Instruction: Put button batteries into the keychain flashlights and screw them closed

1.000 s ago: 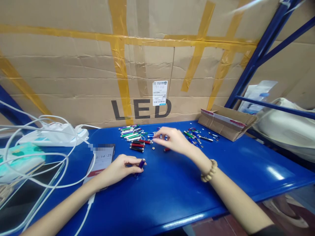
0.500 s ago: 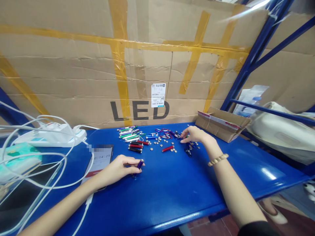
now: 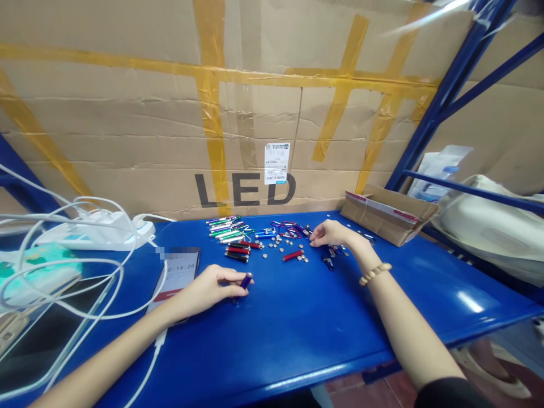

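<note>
Between the thumb and fingers of my left hand [image 3: 212, 290] is a small purple metal tube [image 3: 247, 280], like a mini flashlight body, held tilted just above the table. My right hand [image 3: 334, 233] reaches into a pile of coloured carabiner clips [image 3: 291, 231], thumb and fingertips pinched together; what they hold is too small to make out. Small black end pieces [image 3: 328, 262] lie below that hand. Left of it, silver button cells [image 3: 276, 245] are scattered around a loose red tube [image 3: 293, 255]. Red and black tubes [image 3: 237, 256] lie beside a row of green and silver flashlights [image 3: 225, 229].
A phone [image 3: 182, 266] showing a timer lies beyond my left forearm. White cables and a power strip [image 3: 102, 229] crowd the left side. An open cardboard box [image 3: 385, 215] stands at the back right. A large taped carton [image 3: 170, 130] walls off the blue table's [image 3: 297, 328] rear.
The view has shifted slightly. My left hand still holds the purple tube, and the fingertips of my right hand have drawn closer together at the pile.
</note>
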### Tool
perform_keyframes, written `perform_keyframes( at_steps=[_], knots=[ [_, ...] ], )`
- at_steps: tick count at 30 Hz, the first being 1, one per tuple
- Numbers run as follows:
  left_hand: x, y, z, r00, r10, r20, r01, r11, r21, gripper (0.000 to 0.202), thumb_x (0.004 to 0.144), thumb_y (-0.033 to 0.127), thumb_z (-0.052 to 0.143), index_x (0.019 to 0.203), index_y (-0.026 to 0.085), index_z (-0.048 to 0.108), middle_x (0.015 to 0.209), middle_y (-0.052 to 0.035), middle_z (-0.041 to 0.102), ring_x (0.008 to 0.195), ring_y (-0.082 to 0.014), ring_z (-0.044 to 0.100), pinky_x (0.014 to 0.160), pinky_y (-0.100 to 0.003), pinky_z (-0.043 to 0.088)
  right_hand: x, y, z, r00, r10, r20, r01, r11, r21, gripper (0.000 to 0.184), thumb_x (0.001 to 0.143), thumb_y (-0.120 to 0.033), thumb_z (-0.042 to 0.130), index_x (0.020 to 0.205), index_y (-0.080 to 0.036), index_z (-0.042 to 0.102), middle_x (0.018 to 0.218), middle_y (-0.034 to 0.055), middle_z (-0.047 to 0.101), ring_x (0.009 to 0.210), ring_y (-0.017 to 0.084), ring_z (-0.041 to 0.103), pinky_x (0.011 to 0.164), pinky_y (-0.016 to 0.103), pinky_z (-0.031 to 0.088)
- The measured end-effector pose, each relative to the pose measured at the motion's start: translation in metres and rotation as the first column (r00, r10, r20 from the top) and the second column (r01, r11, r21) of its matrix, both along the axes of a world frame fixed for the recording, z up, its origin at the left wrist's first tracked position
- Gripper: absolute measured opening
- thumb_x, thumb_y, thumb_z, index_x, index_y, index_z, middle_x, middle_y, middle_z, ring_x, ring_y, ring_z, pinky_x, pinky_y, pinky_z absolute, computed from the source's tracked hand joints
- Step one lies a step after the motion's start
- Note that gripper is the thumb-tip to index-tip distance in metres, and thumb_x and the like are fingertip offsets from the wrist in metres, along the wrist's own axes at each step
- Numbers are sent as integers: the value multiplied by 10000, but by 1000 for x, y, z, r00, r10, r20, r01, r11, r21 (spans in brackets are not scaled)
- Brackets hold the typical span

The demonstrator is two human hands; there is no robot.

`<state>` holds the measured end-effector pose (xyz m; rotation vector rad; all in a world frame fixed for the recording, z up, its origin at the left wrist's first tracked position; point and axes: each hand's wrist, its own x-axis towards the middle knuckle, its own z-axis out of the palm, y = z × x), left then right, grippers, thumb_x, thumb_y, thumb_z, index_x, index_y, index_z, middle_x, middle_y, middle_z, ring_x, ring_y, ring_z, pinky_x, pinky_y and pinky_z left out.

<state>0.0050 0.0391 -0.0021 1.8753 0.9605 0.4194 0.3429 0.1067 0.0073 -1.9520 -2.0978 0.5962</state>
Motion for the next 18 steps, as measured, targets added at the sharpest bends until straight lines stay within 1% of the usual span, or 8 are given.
perform_keyframes(
  at_steps=[3,6,11,18],
  knots=[
    [0,0,0,1000,-7,-17,7,1000,14,336,734,348,630,1003,157,695,839,-49,688,712,-176,590,712,-299,478,-2,0,-1,1000,18,-16,-19,1000,-18,206,630,-251,683,810,-157,717,727,29,715,687,163,644,593,215,480],
    [-1,0,-1,1000,-6,-8,6,1000,16,359,735,345,629,1039,162,683,842,-47,687,703,-170,587,715,-296,475,-3,0,-1,999,17,-29,-17,1000,-16,207,614,-278,704,779,-153,711,725,35,713,684,163,641,595,218,480],
    [-2,0,-3,1000,-6,5,5,1000,17,334,733,347,631,1005,164,696,858,-50,691,716,-176,592,721,-296,478,-4,0,0,999,-18,-45,18,1000,12,251,583,-323,732,748,-138,691,739,62,714,695,175,646,586,219,482],
    [-2,0,-3,1000,-22,3,22,1000,16,311,735,348,630,982,173,701,867,-43,696,733,-177,597,718,-283,479,-9,0,-1,999,-3,-54,5,999,48,198,595,-299,730,716,-145,697,685,50,712,655,173,654,557,216,489]
  ],
)
